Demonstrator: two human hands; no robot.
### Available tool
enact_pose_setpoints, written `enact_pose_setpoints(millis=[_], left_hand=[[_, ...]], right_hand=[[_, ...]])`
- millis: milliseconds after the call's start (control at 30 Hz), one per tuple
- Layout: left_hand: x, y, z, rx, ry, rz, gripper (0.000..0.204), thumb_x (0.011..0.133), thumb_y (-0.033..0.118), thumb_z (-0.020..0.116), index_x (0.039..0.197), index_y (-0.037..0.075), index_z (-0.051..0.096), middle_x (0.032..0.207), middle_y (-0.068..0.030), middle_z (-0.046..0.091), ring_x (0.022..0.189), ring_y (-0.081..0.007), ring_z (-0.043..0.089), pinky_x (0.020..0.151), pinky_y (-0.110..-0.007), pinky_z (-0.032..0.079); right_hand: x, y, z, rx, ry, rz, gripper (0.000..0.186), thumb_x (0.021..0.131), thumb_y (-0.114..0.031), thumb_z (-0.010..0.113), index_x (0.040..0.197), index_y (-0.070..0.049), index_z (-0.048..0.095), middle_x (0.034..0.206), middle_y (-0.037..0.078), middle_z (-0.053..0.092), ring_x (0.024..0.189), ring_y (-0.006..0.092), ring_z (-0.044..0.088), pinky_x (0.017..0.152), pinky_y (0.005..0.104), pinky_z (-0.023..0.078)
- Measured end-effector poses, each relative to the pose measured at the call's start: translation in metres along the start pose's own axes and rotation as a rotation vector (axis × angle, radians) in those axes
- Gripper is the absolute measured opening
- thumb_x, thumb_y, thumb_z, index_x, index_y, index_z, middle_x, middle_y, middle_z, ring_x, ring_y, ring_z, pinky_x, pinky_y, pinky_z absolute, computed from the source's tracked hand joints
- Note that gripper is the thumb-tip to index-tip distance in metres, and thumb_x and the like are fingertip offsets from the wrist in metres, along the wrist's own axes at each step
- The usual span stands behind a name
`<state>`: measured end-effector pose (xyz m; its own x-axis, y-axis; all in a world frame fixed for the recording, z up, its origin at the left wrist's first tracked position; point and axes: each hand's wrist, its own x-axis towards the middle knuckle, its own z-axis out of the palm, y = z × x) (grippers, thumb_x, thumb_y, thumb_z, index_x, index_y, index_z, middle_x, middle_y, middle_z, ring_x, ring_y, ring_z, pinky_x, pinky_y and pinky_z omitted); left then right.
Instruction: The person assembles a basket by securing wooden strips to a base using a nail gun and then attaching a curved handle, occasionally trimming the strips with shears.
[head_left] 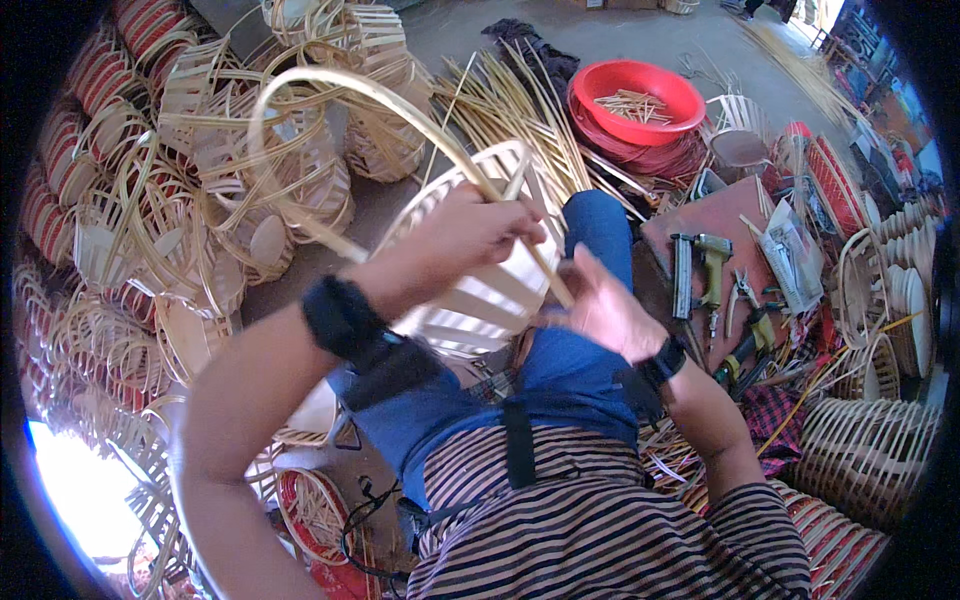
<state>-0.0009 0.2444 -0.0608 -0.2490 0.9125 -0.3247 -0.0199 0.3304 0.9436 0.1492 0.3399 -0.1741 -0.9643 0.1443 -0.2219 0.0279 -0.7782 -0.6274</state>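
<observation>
A pale bamboo-strip basket point(470, 310) tilts between my knees. Above it arches a long bent bamboo strip point(390, 88), its loop reaching out to the left. My left hand point(480, 232) is closed around this strip, over the basket's upper side. The strip's lower end comes down beside my right hand point(615, 310), at the basket's right edge. That hand is somewhat blurred; its thumb and fingers look spread apart, close to the strip's end. My hands hide part of the basket's rim.
Unfinished baskets point(270, 180) pile up on the left. Ahead lie loose bamboo strips point(510, 100) and a red basin point(690, 100) holding short sticks. To the right, a nail gun point(714, 265) and pliers point(738, 292) lie on a reddish board point(675, 225). A woven basket point(860, 455) sits at lower right.
</observation>
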Motion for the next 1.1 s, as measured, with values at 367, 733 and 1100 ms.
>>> enact_pose_setpoints(millis=[367, 733, 1100], left_hand=[[-0.003, -0.030, -0.068, 0.012, -0.499, -0.178, 0.028, 0.069, 0.016, 0.052, 0.092, -0.001, 0.051, 0.074, -0.0036, 0.055, 0.058, -0.0037, 0.045, 0.052, -0.013, 0.035], [-0.043, -0.050, -0.015, 1.200, 0.426, 0.412, 0.102, 0.051, 0.030, 0.070, 0.128, 0.008, 0.008, 0.098, -0.0168, 0.044, 0.090, -0.0332, 0.045, 0.077, -0.037, 0.037], [-0.046, -0.047, -0.015, 1.193, 0.355, 0.161, 0.090, 0.050, 0.024, 0.070, 0.126, 0.017, 0.022, 0.106, -0.0157, 0.036, 0.101, -0.0326, 0.036, 0.079, -0.043, 0.031]], right_hand=[[-0.007, 0.077, 0.073, -0.188, 0.017, 0.062, 0.042, 0.081, -0.034, 0.047, 0.100, 0.004, 0.050, 0.091, 0.010, 0.056, 0.078, 0.0128, 0.055, 0.068, 0.0218, 0.045], [0.004, 0.077, 0.064, -0.117, 0.032, 0.150, 0.041, 0.083, -0.035, 0.041, 0.101, 0.001, 0.048, 0.096, 0.012, 0.055, 0.074, 0.0149, 0.055, 0.066, 0.0257, 0.047], [-0.090, 0.000, -0.072, -1.054, 0.618, -0.133, 0.040, 0.068, -0.032, 0.058, 0.091, 0.001, 0.053, 0.084, 0.012, 0.056, 0.074, 0.0219, 0.055, 0.066, 0.0318, 0.045]])
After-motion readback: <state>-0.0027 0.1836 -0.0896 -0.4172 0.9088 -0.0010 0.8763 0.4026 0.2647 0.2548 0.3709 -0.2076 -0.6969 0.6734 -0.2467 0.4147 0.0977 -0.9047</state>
